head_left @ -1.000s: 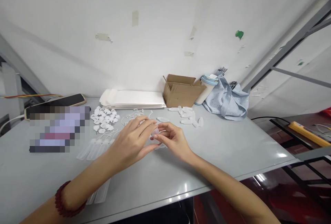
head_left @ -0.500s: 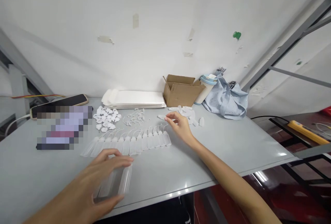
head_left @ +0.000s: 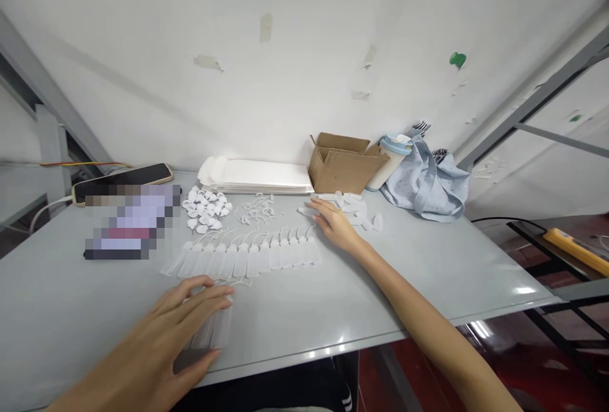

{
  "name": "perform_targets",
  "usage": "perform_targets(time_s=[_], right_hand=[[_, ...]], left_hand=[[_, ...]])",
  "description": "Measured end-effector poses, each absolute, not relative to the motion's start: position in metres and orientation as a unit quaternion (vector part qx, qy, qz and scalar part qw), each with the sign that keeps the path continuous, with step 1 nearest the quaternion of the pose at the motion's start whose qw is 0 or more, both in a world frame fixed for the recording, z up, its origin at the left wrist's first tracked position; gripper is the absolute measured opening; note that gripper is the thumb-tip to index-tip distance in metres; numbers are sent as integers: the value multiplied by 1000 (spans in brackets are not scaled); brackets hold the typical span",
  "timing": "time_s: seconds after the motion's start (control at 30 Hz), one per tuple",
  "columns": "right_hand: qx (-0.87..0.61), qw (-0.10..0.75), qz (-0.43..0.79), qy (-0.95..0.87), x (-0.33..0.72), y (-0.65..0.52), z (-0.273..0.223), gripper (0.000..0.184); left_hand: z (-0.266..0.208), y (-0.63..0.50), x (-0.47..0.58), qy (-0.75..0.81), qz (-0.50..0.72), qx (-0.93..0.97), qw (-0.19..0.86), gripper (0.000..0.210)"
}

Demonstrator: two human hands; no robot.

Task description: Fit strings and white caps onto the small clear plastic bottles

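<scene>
From the head camera, both hands are at work above the grey table (head_left: 295, 310). The left hand (head_left: 166, 329) arches near the front edge, thumb and fingers spread wide around a short group of clear tubes (head_left: 220, 328) — a shape that suggests steadying or squaring them, though contact is unclear. Over to the right hand (head_left: 335, 225): it's reaching low, fingertips just by a loose clear piece (head_left: 305, 211); whether they pinch it, I can't tell.

Between them lies 1 long row of clear tubes (head_left: 254, 261), side by side, thin stems pointing away, probably so each stays separate. Behind, white caps (head_left: 202, 212) and thin white strips (head_left: 259, 211) sit in 2 piles, seemingly sorted by kind within easy reach.
</scene>
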State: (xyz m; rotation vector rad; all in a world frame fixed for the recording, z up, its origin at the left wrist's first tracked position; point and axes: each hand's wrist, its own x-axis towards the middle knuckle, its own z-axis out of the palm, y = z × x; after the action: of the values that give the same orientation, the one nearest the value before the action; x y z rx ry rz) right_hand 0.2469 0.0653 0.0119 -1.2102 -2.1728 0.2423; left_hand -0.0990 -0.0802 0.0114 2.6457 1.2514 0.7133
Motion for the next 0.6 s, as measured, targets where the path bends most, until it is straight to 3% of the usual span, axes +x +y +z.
perform_targets(time_s=[0.33,0.47,0.6], right_hand=[[-474,296,92,-824,248,67,8,25],[-479,310,90,-816,249,67,7,22],[-476,341,91,-806,247,65,11,22]], left_hand=[[70,-38,-74,533,350,762,116,23],[100,-12,-63,633,304,689,179,29],[100,29,-62,589,247,745,192,29]])
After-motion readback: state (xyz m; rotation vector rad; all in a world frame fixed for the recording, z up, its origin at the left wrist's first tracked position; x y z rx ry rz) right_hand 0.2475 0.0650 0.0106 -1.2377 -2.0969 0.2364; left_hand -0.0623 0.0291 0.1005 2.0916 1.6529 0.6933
